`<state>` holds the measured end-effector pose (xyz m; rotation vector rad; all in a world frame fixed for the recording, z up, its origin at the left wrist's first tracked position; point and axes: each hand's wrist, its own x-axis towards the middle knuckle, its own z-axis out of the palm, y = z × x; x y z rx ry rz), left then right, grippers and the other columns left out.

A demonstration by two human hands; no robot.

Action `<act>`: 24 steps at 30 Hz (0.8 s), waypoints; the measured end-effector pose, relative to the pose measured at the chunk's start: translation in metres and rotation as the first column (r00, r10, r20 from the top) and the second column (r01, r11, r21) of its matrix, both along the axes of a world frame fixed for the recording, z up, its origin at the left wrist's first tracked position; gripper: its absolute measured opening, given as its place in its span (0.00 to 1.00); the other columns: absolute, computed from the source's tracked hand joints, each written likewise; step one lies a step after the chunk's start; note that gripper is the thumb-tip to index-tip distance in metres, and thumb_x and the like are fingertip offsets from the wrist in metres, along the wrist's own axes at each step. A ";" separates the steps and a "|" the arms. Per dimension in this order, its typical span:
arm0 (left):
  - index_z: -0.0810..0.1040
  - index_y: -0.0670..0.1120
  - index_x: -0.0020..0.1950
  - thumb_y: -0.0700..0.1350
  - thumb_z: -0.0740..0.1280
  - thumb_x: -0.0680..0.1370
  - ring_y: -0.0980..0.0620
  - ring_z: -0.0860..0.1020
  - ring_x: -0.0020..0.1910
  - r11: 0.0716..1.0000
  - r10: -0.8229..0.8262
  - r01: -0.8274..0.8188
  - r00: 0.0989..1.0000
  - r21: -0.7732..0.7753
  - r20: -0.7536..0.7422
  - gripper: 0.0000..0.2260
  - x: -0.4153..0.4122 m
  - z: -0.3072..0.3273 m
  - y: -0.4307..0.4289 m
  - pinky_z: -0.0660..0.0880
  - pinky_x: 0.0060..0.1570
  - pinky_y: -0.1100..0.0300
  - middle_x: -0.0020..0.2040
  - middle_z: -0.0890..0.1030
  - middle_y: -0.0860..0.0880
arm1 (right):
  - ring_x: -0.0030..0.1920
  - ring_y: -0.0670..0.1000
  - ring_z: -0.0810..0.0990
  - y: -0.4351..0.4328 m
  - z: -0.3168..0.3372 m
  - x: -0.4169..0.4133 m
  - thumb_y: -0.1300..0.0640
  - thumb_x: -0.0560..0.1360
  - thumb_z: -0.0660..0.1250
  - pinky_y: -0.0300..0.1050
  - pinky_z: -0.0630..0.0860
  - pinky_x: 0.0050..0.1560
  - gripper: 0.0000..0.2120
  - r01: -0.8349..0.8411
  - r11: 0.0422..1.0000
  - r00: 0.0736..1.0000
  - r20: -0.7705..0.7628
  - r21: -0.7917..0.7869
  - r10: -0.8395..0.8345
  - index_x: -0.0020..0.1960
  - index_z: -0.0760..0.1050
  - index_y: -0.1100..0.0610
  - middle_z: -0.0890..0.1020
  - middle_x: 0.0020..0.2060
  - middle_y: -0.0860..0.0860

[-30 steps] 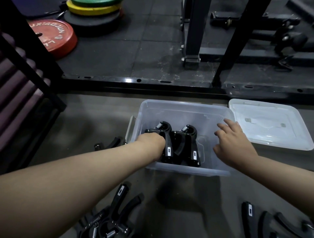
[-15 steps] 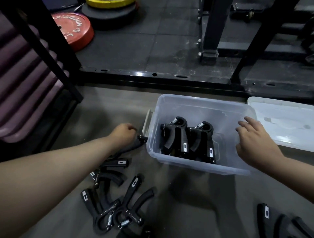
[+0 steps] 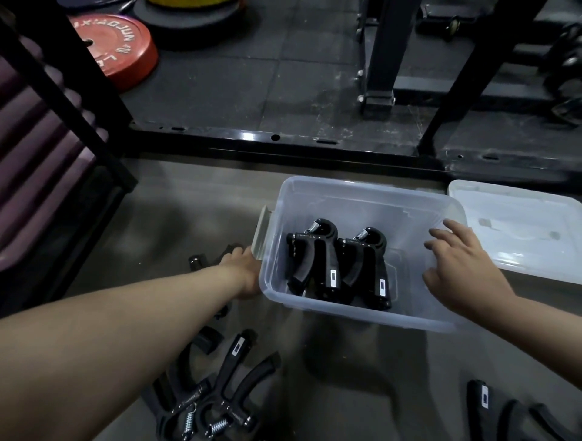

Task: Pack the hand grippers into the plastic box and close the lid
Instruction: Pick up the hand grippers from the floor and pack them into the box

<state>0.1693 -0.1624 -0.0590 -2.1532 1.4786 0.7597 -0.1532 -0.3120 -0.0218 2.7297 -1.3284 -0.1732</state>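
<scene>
Now left hand (image 3: 242, 274) grips gripper (image 3: 197, 261); right (image 3: 463, 267) touches box (image 3: 362, 192).

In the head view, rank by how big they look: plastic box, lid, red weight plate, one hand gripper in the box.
1. plastic box and lid: look alike; lid is cropped, so unranked.
2. red weight plate, farther off, partly hidden.
3. hand gripper in the box.

Black hand grippers (image 3: 330, 261) with silvery springs and small white labels; plastic box (image 3: 356, 318) clear, faintly bluish; lid (image 3: 516, 226) milky translucent; weight plate (image 3: 126, 53) red with pale lettering; yellow plate (image 3: 189, 2) behind; floor (image 3: 362, 377) dull grey-brown; rubber tiles (image 3: 252, 78) dark grey, scuffed white; padded rolls (image 3: 28, 163) purple.
</scene>
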 end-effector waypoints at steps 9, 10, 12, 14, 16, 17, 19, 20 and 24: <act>0.58 0.51 0.74 0.45 0.59 0.77 0.41 0.64 0.64 0.974 -0.207 0.221 0.958 -0.049 0.198 0.25 0.016 -0.037 0.026 0.60 0.63 0.49 0.65 0.66 0.43 | 0.73 0.62 0.62 0.000 -0.002 -0.001 0.59 0.66 0.68 0.60 0.63 0.71 0.22 -0.008 1.000 0.997 -0.073 -0.029 0.006 0.58 0.79 0.67 0.77 0.63 0.63; 0.57 0.52 0.73 0.45 0.59 0.77 0.41 0.63 0.63 0.973 -0.205 0.223 0.954 -0.063 0.220 0.26 0.017 -0.035 0.026 0.60 0.63 0.48 0.64 0.64 0.43 | 0.72 0.62 0.63 -0.001 -0.002 -0.002 0.60 0.66 0.67 0.60 0.64 0.71 0.21 -0.021 0.999 0.996 -0.086 -0.035 0.018 0.58 0.79 0.68 0.77 0.62 0.64; 0.57 0.53 0.73 0.47 0.59 0.76 0.42 0.59 0.65 0.973 -0.173 0.203 0.958 -0.113 0.228 0.26 0.018 -0.034 0.025 0.57 0.64 0.46 0.65 0.60 0.44 | 0.73 0.63 0.63 -0.002 -0.004 -0.006 0.60 0.68 0.65 0.60 0.64 0.71 0.21 -0.046 0.998 0.993 -0.107 -0.048 0.041 0.58 0.78 0.69 0.76 0.63 0.65; 0.59 0.53 0.73 0.51 0.60 0.76 0.43 0.56 0.68 0.973 -0.062 0.099 0.983 -0.210 0.173 0.26 0.018 -0.031 0.023 0.54 0.66 0.45 0.67 0.59 0.46 | 0.74 0.61 0.62 -0.003 -0.003 -0.009 0.57 0.70 0.62 0.59 0.63 0.71 0.23 -0.054 0.997 0.992 -0.114 -0.057 0.047 0.60 0.76 0.68 0.74 0.65 0.64; 0.65 0.49 0.70 0.55 0.62 0.75 0.44 0.57 0.69 0.947 0.142 -0.114 0.987 -0.300 0.073 0.25 0.021 -0.026 0.017 0.55 0.67 0.46 0.67 0.60 0.46 | 0.75 0.59 0.60 -0.002 0.001 -0.009 0.55 0.71 0.61 0.58 0.62 0.72 0.25 -0.052 0.997 0.994 -0.100 -0.060 0.046 0.63 0.75 0.67 0.73 0.68 0.62; 0.67 0.47 0.67 0.56 0.63 0.75 0.43 0.58 0.69 0.912 0.251 -0.230 0.968 -0.339 0.017 0.23 0.022 -0.022 0.013 0.56 0.67 0.46 0.67 0.61 0.45 | 0.75 0.57 0.60 -0.001 0.003 -0.010 0.54 0.72 0.62 0.57 0.61 0.73 0.25 -0.045 0.998 0.995 -0.096 -0.053 0.040 0.65 0.74 0.66 0.72 0.69 0.60; 0.71 0.44 0.61 0.57 0.63 0.75 0.40 0.64 0.66 0.807 0.433 -0.434 0.896 -0.401 -0.099 0.21 0.030 -0.016 0.003 0.62 0.66 0.47 0.65 0.65 0.42 | 0.76 0.56 0.59 0.001 0.005 -0.014 0.52 0.73 0.63 0.56 0.59 0.74 0.26 -0.037 0.998 0.994 -0.101 -0.043 0.032 0.67 0.73 0.65 0.71 0.71 0.59; 0.73 0.42 0.58 0.59 0.62 0.75 0.38 0.70 0.62 0.722 0.524 -0.556 0.828 -0.413 -0.199 0.22 0.035 -0.009 -0.002 0.68 0.63 0.47 0.62 0.70 0.40 | 0.75 0.56 0.59 0.002 0.006 -0.018 0.52 0.73 0.63 0.56 0.59 0.75 0.26 -0.036 0.998 0.994 -0.106 -0.042 0.032 0.67 0.73 0.65 0.71 0.71 0.59; 0.79 0.42 0.48 0.57 0.63 0.74 0.43 0.80 0.47 0.184 0.545 -0.973 0.218 -0.138 -0.810 0.18 0.045 0.032 -0.010 0.72 0.50 0.50 0.47 0.82 0.44 | 0.74 0.58 0.62 0.005 0.008 -0.035 0.53 0.71 0.67 0.56 0.61 0.73 0.27 0.002 0.999 0.995 -0.099 -0.043 -0.006 0.65 0.74 0.67 0.73 0.68 0.61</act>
